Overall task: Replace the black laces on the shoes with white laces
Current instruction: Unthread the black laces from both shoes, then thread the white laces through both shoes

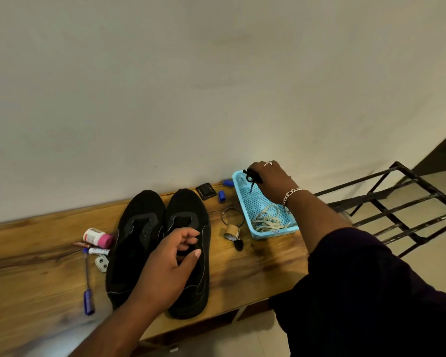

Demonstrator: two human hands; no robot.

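Clearly the black lace (pixel 251 178) is off the shoes — it hangs bunched from the right hand (pixel 271 180), whose grip is pinched round it above the far end of the blue mesh basket (pixel 265 202). Inside the basket, at its near end, the white laces (pixel 267 219) lie in a loose tangle. Left of the basket the two black shoes (pixel 160 248) stand side by side on the wooden bench (pixel 36 274), toes toward the wall, eyelets bare. The left hand (pixel 173 266) rests over the opening of the shoe nearer the basket, its grip loosely curled with the fingertips at the tongue; whether it pinches anything I cannot tell.

Between the basket and the shoes lie a wire ring (pixel 232 216), a small roll of tape (pixel 231 232) and, farther back, a blue cap (pixel 221 196) beside a black square object (pixel 206 191). Beyond the shoes, on the side away from the basket — a pink-capped bottle (pixel 98 237), a marker (pixel 98 251), a blue pen (pixel 88 284) and a white plug (pixel 101 263). Right of the basket, off the bench, stands a black metal rack (pixel 397 202).
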